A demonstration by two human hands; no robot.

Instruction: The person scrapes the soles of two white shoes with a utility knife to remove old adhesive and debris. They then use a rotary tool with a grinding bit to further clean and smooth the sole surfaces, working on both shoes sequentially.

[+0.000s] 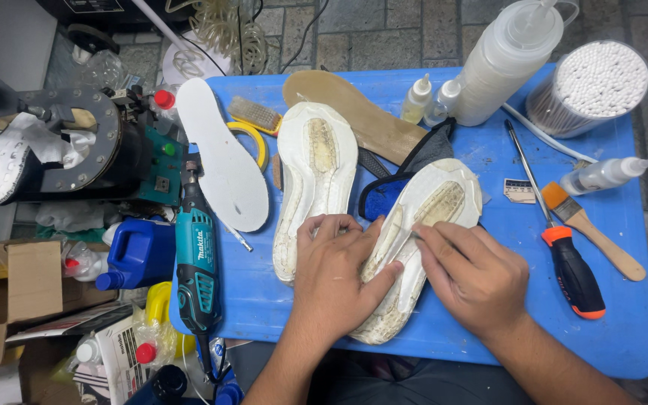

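Two worn white shoe soles lie on a blue table. My left hand presses flat on the near part of the right sole, thumb across its edge. My right hand pinches a small thin tool against the groove of that same sole; the tool tip is mostly hidden by my fingers. The left sole lies beside it, just under my left fingertips. A dark blue shoe upper sticks out between the two soles.
A white insole and a tan insole lie at the back. A teal rotary tool rests at the left edge. A screwdriver, brush, squeeze bottles and a tub of cotton swabs stand right.
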